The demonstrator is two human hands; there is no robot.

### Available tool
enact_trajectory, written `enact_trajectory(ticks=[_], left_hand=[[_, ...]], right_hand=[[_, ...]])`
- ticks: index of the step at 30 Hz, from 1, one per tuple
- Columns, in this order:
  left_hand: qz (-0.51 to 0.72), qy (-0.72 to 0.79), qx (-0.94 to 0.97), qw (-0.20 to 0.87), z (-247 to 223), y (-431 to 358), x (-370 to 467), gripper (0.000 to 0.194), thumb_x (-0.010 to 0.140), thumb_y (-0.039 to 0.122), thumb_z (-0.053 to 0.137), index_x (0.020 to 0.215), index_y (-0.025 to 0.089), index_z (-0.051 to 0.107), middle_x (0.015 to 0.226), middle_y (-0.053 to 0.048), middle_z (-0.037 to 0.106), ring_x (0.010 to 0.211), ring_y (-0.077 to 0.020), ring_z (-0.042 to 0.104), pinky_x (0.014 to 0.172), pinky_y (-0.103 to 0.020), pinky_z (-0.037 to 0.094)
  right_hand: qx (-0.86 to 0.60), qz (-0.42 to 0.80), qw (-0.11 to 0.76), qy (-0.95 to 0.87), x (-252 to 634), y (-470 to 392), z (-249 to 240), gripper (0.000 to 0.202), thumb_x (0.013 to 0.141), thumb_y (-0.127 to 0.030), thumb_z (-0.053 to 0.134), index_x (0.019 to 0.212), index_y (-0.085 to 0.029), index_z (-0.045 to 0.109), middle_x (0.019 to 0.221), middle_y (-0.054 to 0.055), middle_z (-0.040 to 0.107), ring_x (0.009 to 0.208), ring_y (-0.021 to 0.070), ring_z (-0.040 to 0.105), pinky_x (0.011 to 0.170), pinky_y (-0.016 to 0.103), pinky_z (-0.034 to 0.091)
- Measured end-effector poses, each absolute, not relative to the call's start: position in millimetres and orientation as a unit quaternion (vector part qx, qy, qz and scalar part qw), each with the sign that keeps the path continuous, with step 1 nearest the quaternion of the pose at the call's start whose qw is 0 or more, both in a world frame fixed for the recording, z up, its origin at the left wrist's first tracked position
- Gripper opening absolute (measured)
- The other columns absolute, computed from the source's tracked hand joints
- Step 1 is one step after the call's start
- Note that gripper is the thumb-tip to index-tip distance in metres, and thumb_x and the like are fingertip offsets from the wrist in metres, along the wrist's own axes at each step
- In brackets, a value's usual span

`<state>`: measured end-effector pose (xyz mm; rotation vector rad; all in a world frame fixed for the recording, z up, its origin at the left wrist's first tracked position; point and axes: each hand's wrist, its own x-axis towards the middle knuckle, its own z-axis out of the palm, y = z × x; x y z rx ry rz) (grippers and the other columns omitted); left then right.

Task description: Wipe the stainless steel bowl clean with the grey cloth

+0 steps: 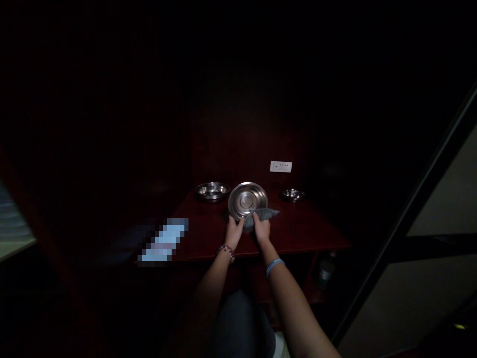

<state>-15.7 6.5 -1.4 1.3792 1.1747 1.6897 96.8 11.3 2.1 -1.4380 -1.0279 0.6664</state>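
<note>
A round metal plate [248, 198] is tilted up above the dark red table, its face toward me. My left hand [234, 231] grips its lower left rim, thumb on the near side. A grey cloth [266, 214] lies against the plate's lower right edge. My right hand [262, 228] is closed on the cloth, with the thumb on top; the fingers beneath are mostly hidden. Beaded bracelets circle my left wrist and a light blue band my right one.
Metal bowls or dishes [212, 191] stand at the back left of the table [309, 231]. Smaller metal bowls [292, 195] are at the back right, below a white wall panel [280, 166]. A bottle [325, 273] stands under the table on the right.
</note>
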Motion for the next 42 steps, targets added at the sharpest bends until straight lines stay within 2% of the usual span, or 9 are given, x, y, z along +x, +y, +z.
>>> enact_trajectory(ticks=[7,42], left_hand=[[0.646,0.448,0.522,0.331,-0.7,5.7,-16.1,0.051,0.081,0.022,0.063,0.129,0.014,0.048,0.130,-0.016,0.062,0.122,-0.0220,0.058,0.109,-0.038,0.038],[0.653,0.436,0.525,0.328,-0.4,6.1,-15.3,0.048,0.082,0.020,0.062,0.128,0.015,0.049,0.135,-0.015,0.058,0.125,-0.0195,0.055,0.110,-0.036,0.036]], right_hand=[[-0.622,0.282,0.580,-0.444,97.2,9.7,2.9,0.044,0.086,-0.046,0.058,0.112,-0.012,0.070,0.108,0.017,0.073,0.107,0.0267,0.068,0.091,0.032,0.051],[-0.622,0.286,0.581,-0.440,96.9,9.2,4.3,0.043,0.087,-0.045,0.059,0.112,-0.012,0.070,0.109,0.018,0.073,0.108,0.0261,0.068,0.091,0.031,0.050]])
